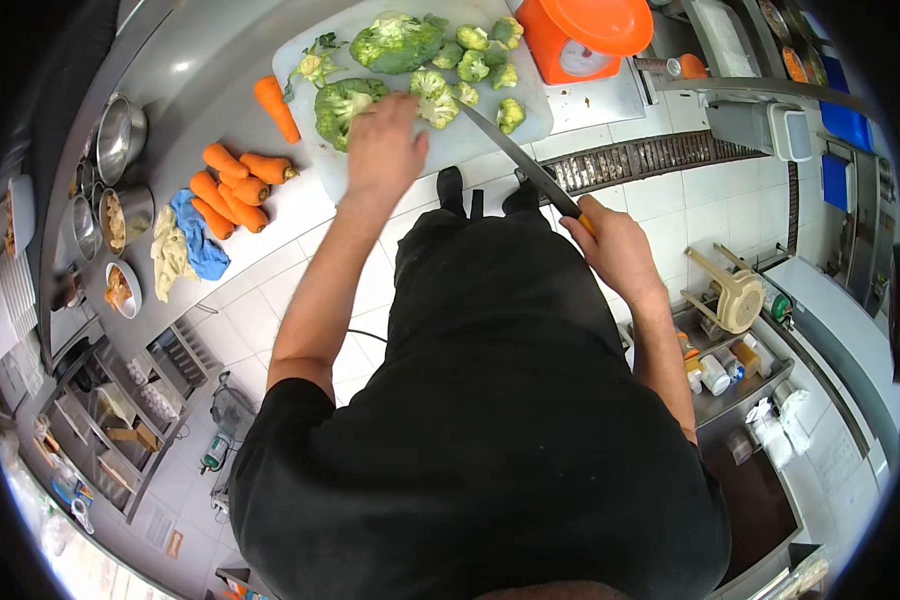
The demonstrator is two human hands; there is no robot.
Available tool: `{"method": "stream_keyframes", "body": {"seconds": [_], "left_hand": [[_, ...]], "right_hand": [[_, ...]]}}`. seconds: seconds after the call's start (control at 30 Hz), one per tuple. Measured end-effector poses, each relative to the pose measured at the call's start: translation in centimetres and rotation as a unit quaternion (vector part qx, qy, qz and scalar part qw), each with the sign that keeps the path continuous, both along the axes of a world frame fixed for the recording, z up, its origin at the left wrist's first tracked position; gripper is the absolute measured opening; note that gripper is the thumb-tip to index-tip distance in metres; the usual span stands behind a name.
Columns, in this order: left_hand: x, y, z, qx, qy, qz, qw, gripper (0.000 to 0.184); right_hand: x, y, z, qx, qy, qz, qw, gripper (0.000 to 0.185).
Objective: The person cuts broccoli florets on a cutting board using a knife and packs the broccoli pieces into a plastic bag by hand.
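My right hand [615, 245] is closed round the yellow handle of a long kitchen knife [522, 160]. Its blade points up and left, with the tip by the broccoli florets [473, 66] on the white cutting board [527, 95]. My left hand [385, 150] reaches over the board, thumb apart, its fingertips at the edge of a large broccoli piece [342, 110]. Just right of those fingers lies a cut broccoli piece [434, 98]. Behind them sits a bigger broccoli head [398, 45], and a leafy stem piece [315, 66] lies at the board's left.
Several carrots [232, 190] lie left of the board, with a lone carrot [276, 108] against its edge. Beyond are cloths [200, 235], metal pots [128, 215] and a white bowl [123, 290]. An orange kitchen scale [580, 45] stands right of the board. A beige stool [735, 300] is at right.
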State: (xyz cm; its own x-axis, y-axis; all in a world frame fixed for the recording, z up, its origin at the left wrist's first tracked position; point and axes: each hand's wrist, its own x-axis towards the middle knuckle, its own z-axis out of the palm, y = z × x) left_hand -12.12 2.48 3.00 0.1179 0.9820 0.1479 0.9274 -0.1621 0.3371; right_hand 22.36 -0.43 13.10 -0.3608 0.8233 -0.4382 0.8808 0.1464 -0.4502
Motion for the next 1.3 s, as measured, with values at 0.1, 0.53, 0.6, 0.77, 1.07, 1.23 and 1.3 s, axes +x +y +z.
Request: {"method": "stream_keyframes", "body": {"seconds": [0.1,0.53,0.6,0.77,1.07,1.23,1.3], "left_hand": [[2.2,0.6,-1.6,0.004,0.003,0.033,0.999,0.053],[3.5,-0.6,-2.4,-0.054,-0.202,0.154,0.966,0.053],[3.2,-0.9,-2.9,-0.037,-0.208,0.157,0.965,0.052],[2.9,-1.1,-2.4,-0.094,-0.264,0.173,0.944,0.041],[2.8,-0.8,-2.5,-0.078,-0.238,0.15,0.956,0.035],[2.6,-0.6,-2.6,-0.081,-0.235,0.145,0.958,0.034],[2.5,-0.5,-2.9,-0.072,-0.23,0.14,0.96,0.035]], "right_hand": [[0.3,0.5,0.3,0.011,0.002,0.006,1.0,0.029],[0.3,1.5,0.8,0.01,-0.03,0.029,0.999,0.028],[0.0,1.1,1.0,0.026,-0.032,0.033,0.999,0.027],[-0.8,0.5,1.1,0.062,-0.044,0.066,0.995,0.025],[-1.7,0.5,1.6,0.082,-0.097,0.093,0.988,0.023],[-2.4,0.3,1.8,0.075,-0.113,0.09,0.987,0.021],[-2.7,0.4,1.6,0.067,-0.121,0.096,0.986,0.02]]}}
